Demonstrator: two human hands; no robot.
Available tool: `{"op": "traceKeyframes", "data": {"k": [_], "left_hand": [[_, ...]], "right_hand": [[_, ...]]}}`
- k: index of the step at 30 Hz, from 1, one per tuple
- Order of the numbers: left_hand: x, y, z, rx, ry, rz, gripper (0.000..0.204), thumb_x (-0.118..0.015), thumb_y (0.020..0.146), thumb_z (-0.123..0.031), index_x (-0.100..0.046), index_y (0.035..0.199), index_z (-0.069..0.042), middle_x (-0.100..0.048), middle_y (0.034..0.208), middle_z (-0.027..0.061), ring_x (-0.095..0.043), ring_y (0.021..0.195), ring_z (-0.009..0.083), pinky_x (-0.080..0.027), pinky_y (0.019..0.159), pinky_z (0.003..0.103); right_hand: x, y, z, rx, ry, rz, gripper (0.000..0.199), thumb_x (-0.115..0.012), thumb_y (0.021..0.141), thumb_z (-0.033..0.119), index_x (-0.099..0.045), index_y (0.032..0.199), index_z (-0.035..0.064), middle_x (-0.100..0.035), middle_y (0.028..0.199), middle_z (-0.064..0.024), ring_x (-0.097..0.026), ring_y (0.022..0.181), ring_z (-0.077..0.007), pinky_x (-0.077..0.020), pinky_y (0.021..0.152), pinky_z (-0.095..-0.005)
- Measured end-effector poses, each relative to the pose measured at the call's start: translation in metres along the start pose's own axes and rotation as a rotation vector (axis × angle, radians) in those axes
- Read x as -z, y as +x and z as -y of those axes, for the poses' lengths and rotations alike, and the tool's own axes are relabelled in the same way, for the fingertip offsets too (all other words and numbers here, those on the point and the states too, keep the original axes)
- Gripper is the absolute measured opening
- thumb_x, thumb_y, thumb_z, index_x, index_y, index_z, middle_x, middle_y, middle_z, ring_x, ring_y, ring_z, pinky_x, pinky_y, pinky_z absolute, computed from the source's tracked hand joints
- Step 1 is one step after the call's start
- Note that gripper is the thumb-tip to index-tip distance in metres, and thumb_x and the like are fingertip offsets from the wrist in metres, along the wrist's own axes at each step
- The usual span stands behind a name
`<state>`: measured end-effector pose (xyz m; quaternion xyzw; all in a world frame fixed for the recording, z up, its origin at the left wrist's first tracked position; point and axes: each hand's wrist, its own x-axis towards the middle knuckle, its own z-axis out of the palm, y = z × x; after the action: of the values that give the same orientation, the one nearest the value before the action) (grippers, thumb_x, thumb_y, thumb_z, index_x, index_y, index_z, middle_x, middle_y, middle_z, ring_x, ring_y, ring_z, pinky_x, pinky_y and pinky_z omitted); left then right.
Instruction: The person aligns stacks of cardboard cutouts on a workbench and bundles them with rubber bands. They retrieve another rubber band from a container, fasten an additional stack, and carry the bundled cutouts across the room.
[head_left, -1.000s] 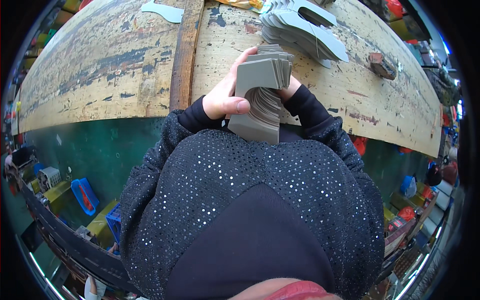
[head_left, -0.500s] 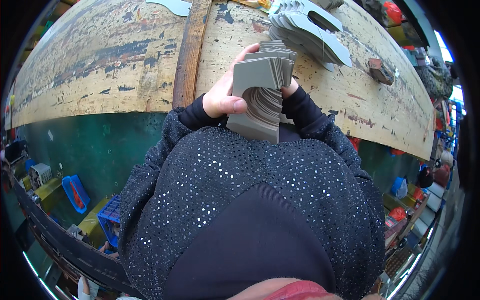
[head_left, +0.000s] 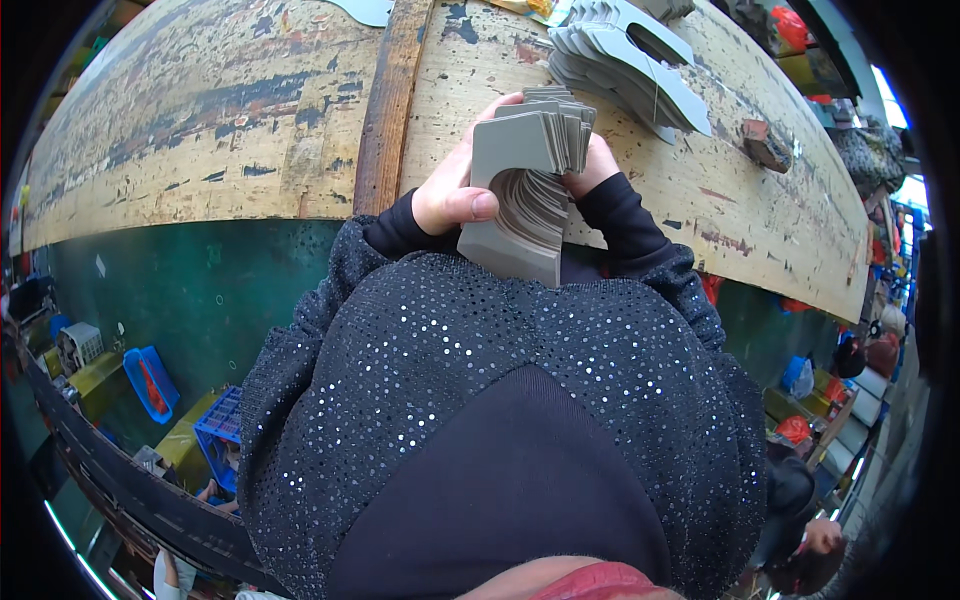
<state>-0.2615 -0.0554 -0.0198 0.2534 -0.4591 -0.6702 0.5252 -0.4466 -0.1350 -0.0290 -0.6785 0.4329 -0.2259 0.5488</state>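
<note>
Upright in front of my chest is a thick stack of grey C-shaped flat pieces point(head_left: 512, 145), its curved cut-out facing me. My left hand point(head_left: 452, 192) is closed on the stack's left side, thumb across the front piece near the cut-out and fingers behind. At the right side, my right hand point(head_left: 597, 165) lies against the stack's edge; its fingers are mostly hidden behind the pieces. The upper edges fan out unevenly. Beyond, on the worn wooden table point(head_left: 280, 140), rests a pile of similar grey pieces point(head_left: 625, 65) with a thin string-like line across it.
A brown wooden strip point(head_left: 390, 120) runs across the table left of my hands. To the right sits a small reddish-brown block point(head_left: 765, 145). Another grey piece point(head_left: 368, 8) lies at the far edge. A blue basket point(head_left: 151, 385) and a blue crate point(head_left: 218, 430) stand lower left. A person point(head_left: 800, 530) shows lower right.
My right hand has shifted outward to the right and shows more beside the stack. The stack and my left hand stay nearly in place. A person has come into view at lower right.
</note>
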Motion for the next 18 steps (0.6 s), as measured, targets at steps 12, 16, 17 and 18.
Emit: {"op": "traceKeyframes", "data": {"k": [12,16,17,18], "left_hand": [[0.004,-0.009,-0.009,0.141,-0.004,0.044,0.106,-0.067,0.063,-0.061,-0.027,0.136,0.005,-0.039,0.132,0.0176,-0.039,0.122,0.0251,-0.031,0.103,0.037],[0.012,-0.017,-0.004,0.158,-0.015,0.054,0.1,-0.068,0.063,-0.058,-0.033,0.132,0.005,-0.044,0.127,0.0161,-0.044,0.116,0.0227,-0.035,0.099,0.034],[0.013,-0.019,-0.004,0.149,0.018,0.056,0.1,-0.067,0.064,-0.058,-0.033,0.132,0.005,-0.045,0.126,0.0159,-0.044,0.116,0.0226,-0.035,0.098,0.034],[0.013,-0.019,-0.004,0.149,0.018,0.055,0.1,-0.067,0.064,-0.058,-0.033,0.132,0.005,-0.045,0.126,0.0159,-0.044,0.116,0.0226,-0.035,0.098,0.034]], "right_hand": [[0.001,-0.005,-0.012,-0.249,0.036,0.357,0.024,-0.051,0.092,0.022,-0.061,0.105,0.0046,-0.06,0.094,-0.003,-0.058,0.086,-0.0108,-0.0466,0.076,-0.0238],[-0.014,-0.021,0.003,-0.422,0.513,0.223,0.03,-0.048,0.093,0.024,-0.055,0.114,0.0037,-0.059,0.102,-0.0035,-0.058,0.089,-0.0134,-0.0469,0.08,-0.0253],[-0.015,-0.021,0.005,-0.423,0.516,0.225,0.03,-0.048,0.093,0.024,-0.055,0.114,0.0037,-0.059,0.102,-0.0035,-0.058,0.089,-0.0134,-0.0469,0.08,-0.0253],[-0.014,-0.021,0.009,-0.429,0.521,0.255,0.03,-0.048,0.093,0.023,-0.055,0.114,0.0032,-0.059,0.102,-0.0035,-0.058,0.089,-0.0134,-0.0467,0.081,-0.0256]]}}
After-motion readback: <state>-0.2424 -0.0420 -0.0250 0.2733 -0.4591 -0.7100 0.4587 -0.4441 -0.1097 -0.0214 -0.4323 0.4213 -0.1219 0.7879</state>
